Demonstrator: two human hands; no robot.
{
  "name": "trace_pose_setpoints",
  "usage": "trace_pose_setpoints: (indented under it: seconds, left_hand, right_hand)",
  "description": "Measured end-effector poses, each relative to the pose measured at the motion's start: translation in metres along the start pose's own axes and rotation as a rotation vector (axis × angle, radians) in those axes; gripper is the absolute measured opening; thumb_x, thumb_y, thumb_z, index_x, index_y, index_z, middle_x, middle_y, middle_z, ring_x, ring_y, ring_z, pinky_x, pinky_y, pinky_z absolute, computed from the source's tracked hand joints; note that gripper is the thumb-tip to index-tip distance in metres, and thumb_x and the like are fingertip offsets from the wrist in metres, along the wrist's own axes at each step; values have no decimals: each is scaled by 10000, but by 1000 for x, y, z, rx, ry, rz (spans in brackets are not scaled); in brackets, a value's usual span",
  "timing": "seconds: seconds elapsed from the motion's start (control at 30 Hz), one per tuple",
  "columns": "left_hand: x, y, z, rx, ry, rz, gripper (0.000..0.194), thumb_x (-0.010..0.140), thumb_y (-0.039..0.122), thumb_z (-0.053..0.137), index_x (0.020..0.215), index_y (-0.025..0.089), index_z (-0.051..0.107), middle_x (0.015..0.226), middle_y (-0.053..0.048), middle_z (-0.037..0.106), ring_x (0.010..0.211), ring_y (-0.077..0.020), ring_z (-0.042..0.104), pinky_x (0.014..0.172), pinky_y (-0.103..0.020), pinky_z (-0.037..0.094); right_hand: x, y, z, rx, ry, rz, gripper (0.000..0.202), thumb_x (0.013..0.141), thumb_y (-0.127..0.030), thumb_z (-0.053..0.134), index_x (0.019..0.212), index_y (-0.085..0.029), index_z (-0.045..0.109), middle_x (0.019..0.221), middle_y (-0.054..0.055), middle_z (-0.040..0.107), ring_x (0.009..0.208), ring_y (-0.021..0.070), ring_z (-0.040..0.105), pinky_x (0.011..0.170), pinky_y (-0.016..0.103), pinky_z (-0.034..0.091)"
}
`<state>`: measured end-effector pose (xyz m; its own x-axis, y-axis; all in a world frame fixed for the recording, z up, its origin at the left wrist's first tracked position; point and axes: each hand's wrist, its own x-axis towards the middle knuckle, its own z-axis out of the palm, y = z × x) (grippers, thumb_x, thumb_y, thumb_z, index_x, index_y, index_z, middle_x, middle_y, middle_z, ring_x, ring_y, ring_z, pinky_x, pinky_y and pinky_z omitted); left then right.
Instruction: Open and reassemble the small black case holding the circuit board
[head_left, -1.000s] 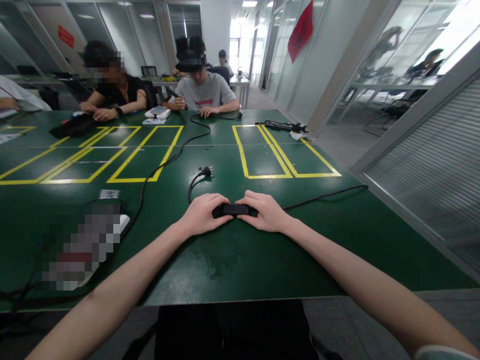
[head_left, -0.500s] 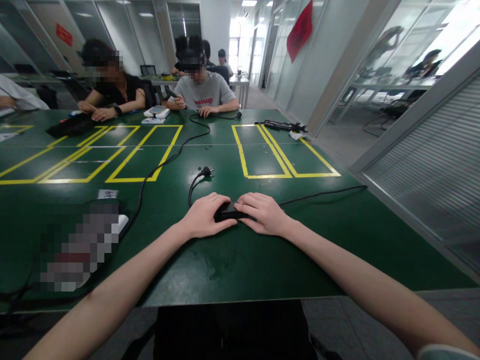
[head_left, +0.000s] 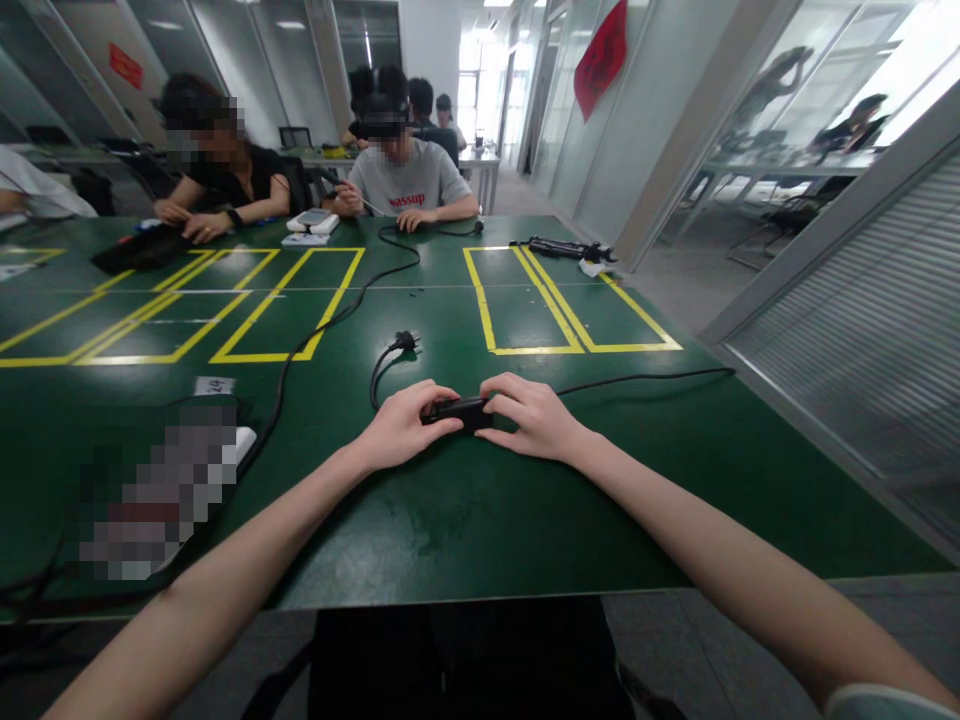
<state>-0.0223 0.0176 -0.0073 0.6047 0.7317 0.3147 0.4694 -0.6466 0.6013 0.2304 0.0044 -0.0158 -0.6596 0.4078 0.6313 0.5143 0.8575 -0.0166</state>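
Left grip (head_left: 405,425) and right grip (head_left: 531,418) clasp the adapter (head_left: 466,411). Handling looks unfinished: the plug (head_left: 405,342) lies unconnected on the counter (head_left: 480,535).

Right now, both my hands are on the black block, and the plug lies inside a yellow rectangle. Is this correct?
Not quite: the head view shows the plug outside the yellow rectangles, on the green table. Your left hand and right hand are on the black block.

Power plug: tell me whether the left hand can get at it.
Likely yes: the plug lies just beyond the left hand, only its cord between, though that hand grips the black box.
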Motion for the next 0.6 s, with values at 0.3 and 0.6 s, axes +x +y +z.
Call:
trace_pose_setpoints:
  seconds: [0.3,0.6]
  left_hand:
    - [-2,-1,2,152,2,174,271,964,395,681,1123,175,678,922,-43,674,832,-198,627,755,-318,496]
    - [-3,-2,6,217,-27,176,273,985,430,646,1044,169,701,911,-61,713,846,-217,662,767,-343,527]
  right_hand:
    - [-1,3,-3,160,-218,232,269,1019,-408,598,944,-168,693,871,86,722,822,222,640,734,326,463]
    - [3,-1,-9,179,-269,308,289,1015,-439,588,890,-184,643,840,48,664,736,176,586,664,281,379]
